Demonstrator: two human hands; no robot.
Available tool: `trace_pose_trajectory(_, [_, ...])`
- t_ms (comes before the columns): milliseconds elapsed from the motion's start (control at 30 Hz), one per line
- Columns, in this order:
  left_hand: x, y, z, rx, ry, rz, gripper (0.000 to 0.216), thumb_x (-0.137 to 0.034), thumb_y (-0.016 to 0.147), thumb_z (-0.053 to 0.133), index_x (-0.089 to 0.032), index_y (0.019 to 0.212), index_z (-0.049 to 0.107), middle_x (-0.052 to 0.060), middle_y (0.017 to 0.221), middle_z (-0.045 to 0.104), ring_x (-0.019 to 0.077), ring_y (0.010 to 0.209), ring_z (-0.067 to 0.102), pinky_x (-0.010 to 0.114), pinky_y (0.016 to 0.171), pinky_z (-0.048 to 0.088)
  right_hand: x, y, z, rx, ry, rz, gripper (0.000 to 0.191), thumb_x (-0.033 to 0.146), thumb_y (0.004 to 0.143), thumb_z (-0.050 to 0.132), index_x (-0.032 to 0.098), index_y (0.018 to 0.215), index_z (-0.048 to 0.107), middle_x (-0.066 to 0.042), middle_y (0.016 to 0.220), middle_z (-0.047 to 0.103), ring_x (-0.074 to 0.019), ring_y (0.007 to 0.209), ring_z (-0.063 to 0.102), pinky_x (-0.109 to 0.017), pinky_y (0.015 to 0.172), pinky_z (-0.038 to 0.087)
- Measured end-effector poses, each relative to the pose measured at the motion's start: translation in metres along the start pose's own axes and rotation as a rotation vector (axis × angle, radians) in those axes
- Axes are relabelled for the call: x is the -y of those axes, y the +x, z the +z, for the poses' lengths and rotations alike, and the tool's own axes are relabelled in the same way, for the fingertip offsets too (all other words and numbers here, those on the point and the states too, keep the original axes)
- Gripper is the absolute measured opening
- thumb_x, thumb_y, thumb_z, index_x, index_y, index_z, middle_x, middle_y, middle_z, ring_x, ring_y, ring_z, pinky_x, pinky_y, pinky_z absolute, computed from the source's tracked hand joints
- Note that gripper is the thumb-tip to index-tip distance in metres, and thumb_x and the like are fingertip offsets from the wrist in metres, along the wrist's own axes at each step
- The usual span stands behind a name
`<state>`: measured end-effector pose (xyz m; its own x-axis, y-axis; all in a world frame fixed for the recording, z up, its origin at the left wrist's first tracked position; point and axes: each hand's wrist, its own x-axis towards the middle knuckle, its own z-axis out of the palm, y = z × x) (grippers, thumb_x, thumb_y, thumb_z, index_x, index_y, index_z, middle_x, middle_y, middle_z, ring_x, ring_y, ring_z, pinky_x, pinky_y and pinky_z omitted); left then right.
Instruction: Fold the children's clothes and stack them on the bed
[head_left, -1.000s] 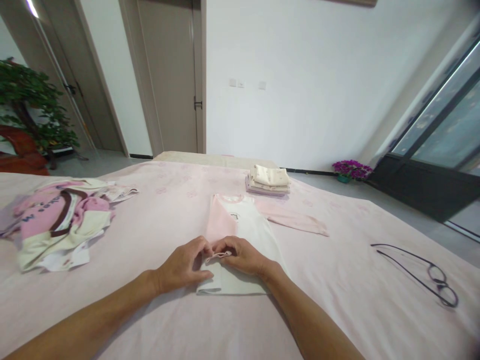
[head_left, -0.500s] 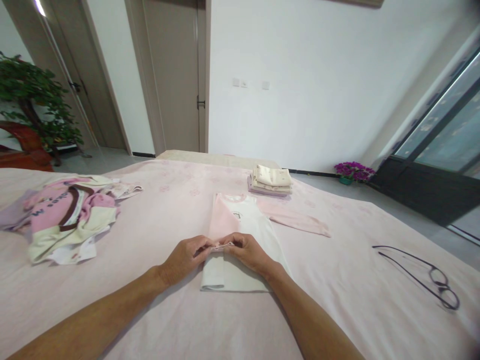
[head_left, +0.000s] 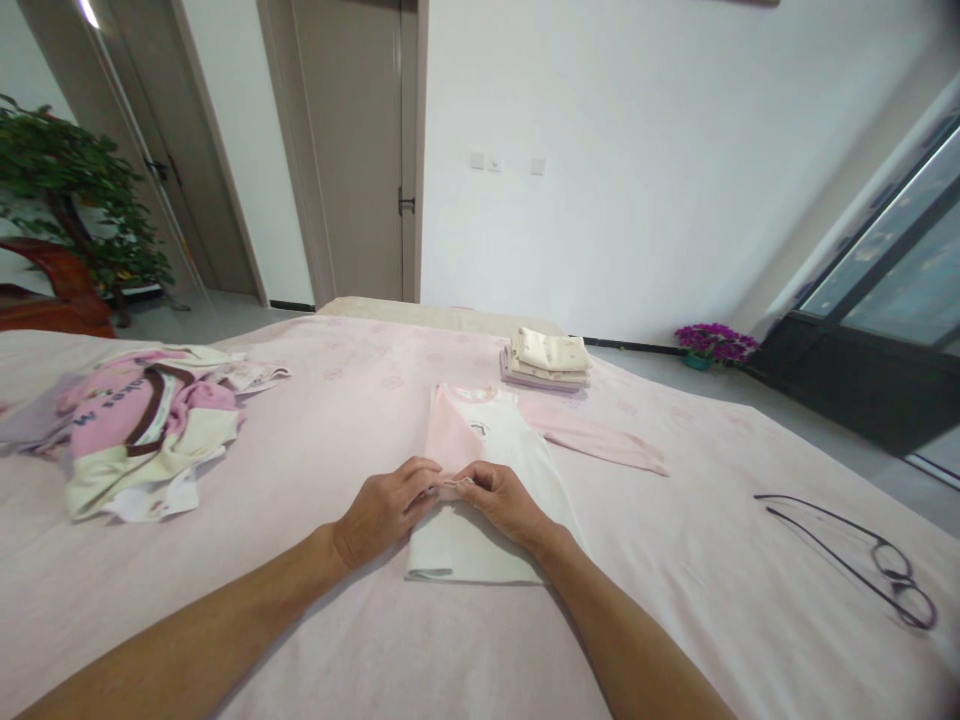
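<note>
A small white long-sleeved shirt (head_left: 517, 500) with pink sleeves lies flat on the pink bedspread. Its left sleeve (head_left: 452, 435) is folded inward and down over the front, while the other sleeve (head_left: 607, 445) stretches out to the right. My left hand (head_left: 394, 505) pinches the cuff of the folded sleeve from the left. From the right, my right hand (head_left: 506, 500) pinches the same cuff, fingertips close to those of the left. Part of a small dark print (head_left: 478, 429) shows on the chest beside the folded sleeve.
Behind the shirt stands a stack of folded clothes (head_left: 546, 360). A loose heap of pink and cream clothes (head_left: 142, 430) lies at the left. Black-framed glasses (head_left: 892, 575) rest on the right of the bedspread (head_left: 315, 640). Purple flowers (head_left: 716, 343) stand on the floor beyond.
The view has shifted slightly. My left hand's fingers have moved over the cuff, with the back of the hand turned more upward. My right hand keeps its pinch, and the shirt lies as before.
</note>
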<state>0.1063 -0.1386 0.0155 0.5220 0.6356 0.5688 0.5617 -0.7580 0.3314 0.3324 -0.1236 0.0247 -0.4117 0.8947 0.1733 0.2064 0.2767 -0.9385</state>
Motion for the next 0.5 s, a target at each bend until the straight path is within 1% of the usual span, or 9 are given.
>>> trace_pose_trajectory(133, [-0.0022, 0.0019, 0.0027, 0.014, -0.001, -0.076, 0.010, -0.025, 0.096, 0.054, -0.022, 0.106, 0.055, 0.002, 0.099, 0.066, 0.0138, 0.082, 0.065, 0.024, 0.071, 0.051, 0.0023, -0.0006, -0.0001, -0.005, -0.002, 0.005, 0.030, 0.045, 0.086, 0.066, 0.015, 0.084, 0.070, -0.002, 0.079, 0.068, -0.0133, 0.072, 0.058, -0.025, 0.068, 0.043])
trace_pose_trajectory(267, [-0.0042, 0.0023, 0.0025, 0.010, -0.036, -0.102, 0.002, -0.024, 0.095, 0.055, -0.022, 0.096, 0.054, 0.000, 0.093, 0.064, 0.0128, 0.080, 0.063, 0.023, 0.069, 0.047, 0.0014, -0.0011, -0.0003, 0.000, -0.017, 0.005, 0.026, 0.041, 0.086, 0.065, 0.015, 0.085, 0.070, -0.003, 0.083, 0.070, -0.0148, 0.077, 0.060, -0.027, 0.071, 0.046])
trace_pose_trajectory(333, [-0.0043, 0.0027, 0.0023, 0.010, -0.056, -0.117, 0.004, -0.025, 0.095, 0.055, -0.022, 0.092, 0.055, 0.000, 0.091, 0.064, 0.0125, 0.079, 0.063, 0.023, 0.069, 0.046, -0.0003, -0.0012, -0.0003, -0.016, -0.030, -0.017, 0.020, 0.034, 0.084, 0.067, 0.017, 0.092, 0.069, -0.003, 0.087, 0.070, -0.0148, 0.078, 0.061, -0.027, 0.073, 0.047])
trace_pose_trajectory(367, [-0.0042, 0.0030, 0.0022, 0.012, -0.063, -0.127, 0.005, -0.026, 0.095, 0.055, -0.021, 0.092, 0.055, 0.000, 0.091, 0.064, 0.0125, 0.078, 0.062, 0.023, 0.069, 0.046, -0.0012, -0.0014, -0.0003, -0.036, -0.043, -0.025, 0.021, 0.030, 0.082, 0.068, 0.017, 0.098, 0.068, -0.002, 0.088, 0.070, -0.0144, 0.077, 0.061, -0.027, 0.072, 0.047])
trace_pose_trajectory(433, [-0.0043, 0.0039, 0.0017, 0.018, -0.070, -0.150, 0.007, -0.028, 0.096, 0.054, -0.022, 0.093, 0.056, 0.000, 0.090, 0.064, 0.0126, 0.077, 0.062, 0.023, 0.069, 0.046, -0.0023, -0.0019, -0.0004, -0.091, -0.070, -0.061, 0.032, 0.023, 0.077, 0.069, 0.020, 0.109, 0.063, -0.002, 0.094, 0.070, -0.0132, 0.075, 0.060, -0.028, 0.072, 0.048])
trace_pose_trajectory(500, [-0.0047, 0.0049, 0.0010, 0.026, -0.077, -0.174, 0.010, -0.030, 0.097, 0.052, -0.022, 0.094, 0.057, 0.000, 0.089, 0.064, 0.0130, 0.077, 0.061, 0.024, 0.070, 0.046, -0.0014, -0.0029, -0.0009, -0.128, -0.095, -0.147, 0.036, 0.017, 0.076, 0.068, 0.021, 0.111, 0.061, -0.005, 0.109, 0.067, -0.0144, 0.083, 0.062, -0.030, 0.077, 0.050])
